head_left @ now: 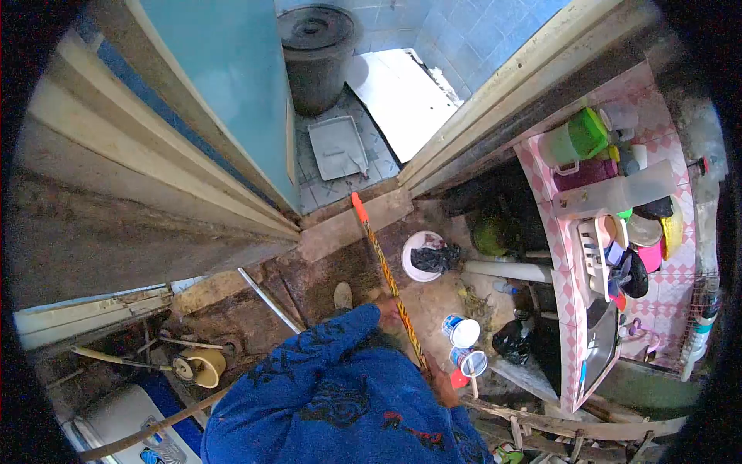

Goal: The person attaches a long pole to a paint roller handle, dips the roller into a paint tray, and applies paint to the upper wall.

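Apparently, the left hand [392, 312] and right hand [444, 388] are both curled around the pole [385, 272], which slants toward the doorway step [332, 235]; a careless sideways swing could topple the blue-and-white tub [464, 332], standing near its handle end.

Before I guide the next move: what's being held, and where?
The striped pole: left hand partway along its shaft, right hand near its unpainted-looking lower end; finger placement is unclear.
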`<state>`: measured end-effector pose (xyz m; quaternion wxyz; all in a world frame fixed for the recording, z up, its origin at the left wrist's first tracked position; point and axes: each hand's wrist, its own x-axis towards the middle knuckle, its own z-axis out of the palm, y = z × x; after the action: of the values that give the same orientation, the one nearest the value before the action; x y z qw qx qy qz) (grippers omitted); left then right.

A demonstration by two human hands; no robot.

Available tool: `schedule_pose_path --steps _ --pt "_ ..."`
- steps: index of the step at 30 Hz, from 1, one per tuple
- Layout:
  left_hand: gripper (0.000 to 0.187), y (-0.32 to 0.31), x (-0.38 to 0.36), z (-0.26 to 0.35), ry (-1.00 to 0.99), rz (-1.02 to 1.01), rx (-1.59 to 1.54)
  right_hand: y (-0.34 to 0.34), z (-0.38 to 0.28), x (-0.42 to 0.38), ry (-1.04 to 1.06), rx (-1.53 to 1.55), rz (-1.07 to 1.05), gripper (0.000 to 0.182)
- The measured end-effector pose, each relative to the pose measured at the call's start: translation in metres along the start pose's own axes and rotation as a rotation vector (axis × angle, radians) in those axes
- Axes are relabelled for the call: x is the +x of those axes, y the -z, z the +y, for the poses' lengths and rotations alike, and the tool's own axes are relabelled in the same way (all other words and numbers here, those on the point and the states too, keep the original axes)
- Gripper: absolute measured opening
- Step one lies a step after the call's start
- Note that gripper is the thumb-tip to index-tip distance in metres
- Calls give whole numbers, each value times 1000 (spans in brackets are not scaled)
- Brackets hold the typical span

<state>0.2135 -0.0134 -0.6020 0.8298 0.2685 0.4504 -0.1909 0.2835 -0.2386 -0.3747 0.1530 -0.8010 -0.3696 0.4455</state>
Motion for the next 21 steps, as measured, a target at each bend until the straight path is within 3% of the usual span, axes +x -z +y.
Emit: schedule_pose_path --steps 2,4,7,9,10,12,14,16,20,21 --pt "39 27 65 -18 -65 -32 -16 0 -15 16 25 -20 25 60" --pt "37 33 70 -13 -137 -57 -35 -1 -24 31 -250 -74 -125 52" --pt "34 32 56 -4 -98 31 -84 -9 -15 26 -73 -27 49 48" --pt "33 25 38 0 -154 -18 235 -4 -12 11 -20 -13 73 48" --pt "33 17 23 -2 -151 -16 238 0 -12 1 30 -1 96 47" --pt "28 -4 -8 -12 -104 -125 -122 5 -7 -22 -10 35 86 46" --pt "28 -18 -19 -18 -42 -182 -62 13 -2 -45 -47 69 75 45" --pt "29 -27 -13 -30 26 -239 -2 17 4 -66 -84 -157 124 40" --pt "38 -33 42 -58 -1271 -944 747 20 36 -102 -156 -227 113 33" --pt "40 -36 55 -63 -1606 -1100 944 29 32 -108 -258 -170 33 30"
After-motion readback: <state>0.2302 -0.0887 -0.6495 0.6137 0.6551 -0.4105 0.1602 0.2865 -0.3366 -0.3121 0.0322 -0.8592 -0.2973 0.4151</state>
